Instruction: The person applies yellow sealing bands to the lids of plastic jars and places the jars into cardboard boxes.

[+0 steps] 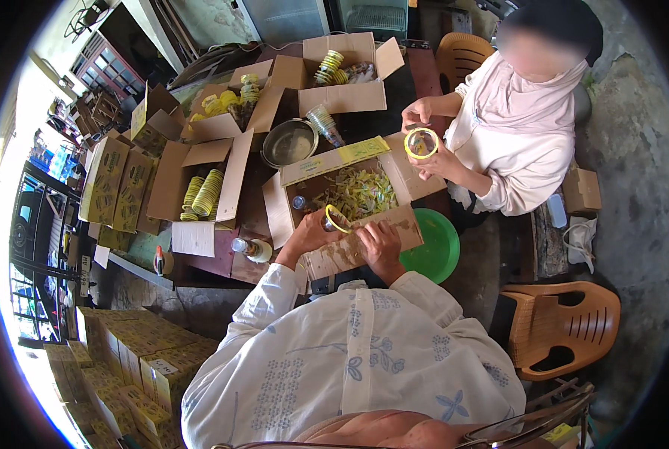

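In my left hand (310, 235) is a clear plastic cup with a yellow rim (337, 219), tilted over the near side of an open carton. My right hand (380, 245) is close to the cup's right side, above the carton's near flap (327, 258). Its fingers are bent together, and what they hold, if anything, is too small to make out. Inside the carton lies a heap of small yellow-green pieces (357, 188), with a small clear cup (298, 202) at its left. Across to the right, a co-worker holds another clear cup with a yellow rim (421, 143) in both hands.
A green basin (430, 245) is right of the carton. Beyond stand a metal bowl (289, 142) and stacked clear cups (324, 124). Open cartons with yellow-rimmed stacks (207, 193) line the left and back. A bottle (252, 249) lies left; a brown chair (564, 329) stands right.
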Demonstrator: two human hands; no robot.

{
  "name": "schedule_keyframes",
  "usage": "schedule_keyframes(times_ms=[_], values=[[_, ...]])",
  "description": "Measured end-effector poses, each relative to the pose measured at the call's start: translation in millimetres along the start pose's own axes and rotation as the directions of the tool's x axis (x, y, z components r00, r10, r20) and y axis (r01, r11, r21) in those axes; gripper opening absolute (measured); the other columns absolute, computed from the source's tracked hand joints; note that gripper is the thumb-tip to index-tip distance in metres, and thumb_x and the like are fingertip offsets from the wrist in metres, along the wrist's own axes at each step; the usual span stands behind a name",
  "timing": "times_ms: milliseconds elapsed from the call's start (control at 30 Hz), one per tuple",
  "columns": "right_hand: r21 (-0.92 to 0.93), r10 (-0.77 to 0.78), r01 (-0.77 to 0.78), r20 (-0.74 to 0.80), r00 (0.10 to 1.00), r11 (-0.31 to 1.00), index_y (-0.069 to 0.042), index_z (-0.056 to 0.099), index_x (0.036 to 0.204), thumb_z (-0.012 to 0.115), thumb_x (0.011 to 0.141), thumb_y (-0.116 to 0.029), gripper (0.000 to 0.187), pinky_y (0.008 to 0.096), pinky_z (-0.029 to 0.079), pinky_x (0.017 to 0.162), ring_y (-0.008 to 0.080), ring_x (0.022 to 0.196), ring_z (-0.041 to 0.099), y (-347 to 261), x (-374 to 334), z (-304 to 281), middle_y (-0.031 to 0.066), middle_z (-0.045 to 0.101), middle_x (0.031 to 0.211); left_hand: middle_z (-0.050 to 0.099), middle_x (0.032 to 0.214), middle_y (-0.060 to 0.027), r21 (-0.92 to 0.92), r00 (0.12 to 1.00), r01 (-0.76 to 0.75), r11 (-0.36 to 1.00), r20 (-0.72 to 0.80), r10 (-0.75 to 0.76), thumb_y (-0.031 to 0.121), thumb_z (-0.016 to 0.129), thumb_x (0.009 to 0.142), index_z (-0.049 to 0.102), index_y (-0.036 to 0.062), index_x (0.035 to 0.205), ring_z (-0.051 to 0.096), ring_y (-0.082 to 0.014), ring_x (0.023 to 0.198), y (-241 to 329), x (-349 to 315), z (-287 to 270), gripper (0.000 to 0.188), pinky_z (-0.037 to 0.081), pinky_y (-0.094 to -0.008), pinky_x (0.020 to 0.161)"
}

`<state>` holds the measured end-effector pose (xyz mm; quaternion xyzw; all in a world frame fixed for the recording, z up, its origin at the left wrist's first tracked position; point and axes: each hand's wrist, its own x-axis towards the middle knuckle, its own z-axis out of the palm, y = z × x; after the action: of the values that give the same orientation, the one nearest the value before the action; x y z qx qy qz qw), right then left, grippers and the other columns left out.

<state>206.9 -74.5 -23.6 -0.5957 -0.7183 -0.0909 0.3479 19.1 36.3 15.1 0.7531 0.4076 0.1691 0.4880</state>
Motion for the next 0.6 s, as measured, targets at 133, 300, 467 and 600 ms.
schedule_keyframes(times_ms=[133,300,467,600], values=[[0.120,0.074,-0.073,-0.005,0.997,0.990,-0.012,0.069,0.093,0.067,0.073,-0.001,0.023,0.0401,0.047,0.071,0.0249,0.084,0.059,-2.5,4.9,-2.5,0.0022,0.058,0.089,0.069,0.094,-0.0016,-0.085,0.997,0.060,0.995,0.052,-0.056,0.021,0.085,0.073,0.069,0.0049,0.106,0.061,-0.0125,0.086,1.7,-0.5,-3.7,0.041,0.051,-0.0306,0.082],[0.484,0.419,-0.402,0.077,0.905,0.777,-0.009,0.070,0.091,0.067,0.078,0.003,0.018,0.0392,0.050,0.071,0.0280,0.084,0.062,3.1,2.3,20.7,0.0060,0.061,0.086,0.071,0.098,-0.0041,-0.100,0.999,0.029,0.995,0.047,-0.024,0.020,0.082,0.073,0.068,0.0053,0.110,0.063,-0.0151,0.090,-6.9,0.7,-5.8,0.042,0.051,-0.0307,0.086],[0.549,0.456,-0.467,0.168,0.874,0.693,-0.008,0.071,0.092,0.067,0.079,0.005,0.018,0.0393,0.051,0.072,0.0289,0.084,0.063,4.6,1.9,8.9,0.0067,0.062,0.087,0.073,0.100,-0.0101,0.170,0.999,0.030,0.985,-0.026,-0.026,0.021,0.081,0.072,0.065,0.0067,0.116,0.069,-0.0233,0.092,-0.2,0.4,-3.5,0.049,0.053,-0.0357,0.086],[0.377,0.313,-0.314,0.064,0.948,0.872,-0.009,0.071,0.092,0.068,0.077,0.005,0.020,0.0401,0.050,0.074,0.0283,0.086,0.062,-4.7,13.1,-15.7,0.0055,0.062,0.088,0.072,0.092,-0.0145,0.406,0.983,-0.010,0.914,-0.165,0.084,0.033,0.080,0.066,0.062,0.0069,0.100,0.068,-0.0387,0.088,-2.9,0.9,-2.9,0.046,0.053,-0.0465,0.074]])
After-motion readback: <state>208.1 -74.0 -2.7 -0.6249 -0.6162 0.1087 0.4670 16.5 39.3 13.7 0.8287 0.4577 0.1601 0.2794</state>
